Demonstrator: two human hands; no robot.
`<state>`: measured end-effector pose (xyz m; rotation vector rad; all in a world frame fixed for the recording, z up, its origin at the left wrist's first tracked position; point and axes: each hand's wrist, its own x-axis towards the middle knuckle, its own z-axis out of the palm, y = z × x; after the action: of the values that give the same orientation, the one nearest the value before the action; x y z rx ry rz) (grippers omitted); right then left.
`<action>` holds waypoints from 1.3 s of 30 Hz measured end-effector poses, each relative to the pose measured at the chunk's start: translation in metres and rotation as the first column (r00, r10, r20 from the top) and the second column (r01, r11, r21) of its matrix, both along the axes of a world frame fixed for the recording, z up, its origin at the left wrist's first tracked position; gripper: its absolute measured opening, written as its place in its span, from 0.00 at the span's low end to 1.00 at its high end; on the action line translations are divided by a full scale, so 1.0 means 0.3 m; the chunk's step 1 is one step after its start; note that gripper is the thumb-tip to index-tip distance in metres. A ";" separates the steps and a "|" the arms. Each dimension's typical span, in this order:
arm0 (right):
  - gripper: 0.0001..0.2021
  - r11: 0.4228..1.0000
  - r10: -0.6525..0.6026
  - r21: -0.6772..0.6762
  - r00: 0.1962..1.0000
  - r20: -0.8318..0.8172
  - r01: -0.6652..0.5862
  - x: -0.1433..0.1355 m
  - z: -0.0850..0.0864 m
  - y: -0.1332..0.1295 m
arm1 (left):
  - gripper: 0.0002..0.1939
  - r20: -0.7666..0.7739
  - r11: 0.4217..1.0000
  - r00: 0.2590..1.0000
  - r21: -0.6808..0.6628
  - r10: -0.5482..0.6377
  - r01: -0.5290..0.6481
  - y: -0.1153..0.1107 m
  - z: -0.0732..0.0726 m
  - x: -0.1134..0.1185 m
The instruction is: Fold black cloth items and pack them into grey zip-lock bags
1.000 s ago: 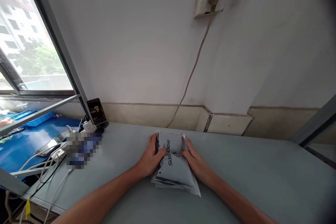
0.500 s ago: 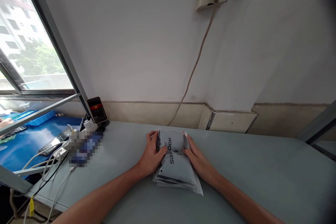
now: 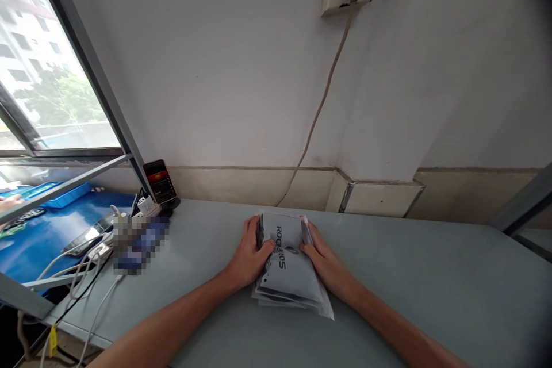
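A small stack of frosted plastic bags (image 3: 291, 279), the top one printed with dark lettering, lies on the grey table (image 3: 414, 282) in front of me. My left hand (image 3: 251, 254) grips its left side, thumb on top and fingers down the edge. On the opposite side, my right hand (image 3: 321, 256) clasps the stack with its thumb over the upper face. Dark contents show through the plastic, but I cannot make out what they are. The bags' loose ends point toward me.
At the left, a phone (image 3: 160, 181) leans upright beside a white charger (image 3: 146, 206) and a tangle of cables (image 3: 92, 293). A metal frame (image 3: 81, 175) separates this table from a blue one (image 3: 97, 207), where another person's hand (image 3: 9, 202) shows. A cord (image 3: 321, 103) hangs from the wall socket.
Both hands keep the same grip on the bags, with hardly any movement. The other person's hand at the far left has shifted slightly.
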<state>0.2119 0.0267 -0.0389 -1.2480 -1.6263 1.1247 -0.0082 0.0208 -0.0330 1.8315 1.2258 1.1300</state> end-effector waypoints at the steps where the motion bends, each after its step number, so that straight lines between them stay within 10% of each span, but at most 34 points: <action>1: 0.41 1.000 -0.002 -0.004 1.000 -0.001 0.002 0.000 0.000 -0.001 | 0.30 0.010 1.000 1.000 -0.008 -0.007 0.008 -0.001 0.001 0.000; 39: 0.40 1.000 -0.028 0.003 1.000 0.013 0.028 0.001 -0.025 0.009 | 0.27 -0.003 1.000 1.000 0.000 0.030 -0.030 -0.004 0.001 0.001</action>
<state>0.2123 0.0293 -0.0464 -1.2749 -1.6146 1.0989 -0.0079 0.0195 -0.0327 1.8214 1.2589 1.1442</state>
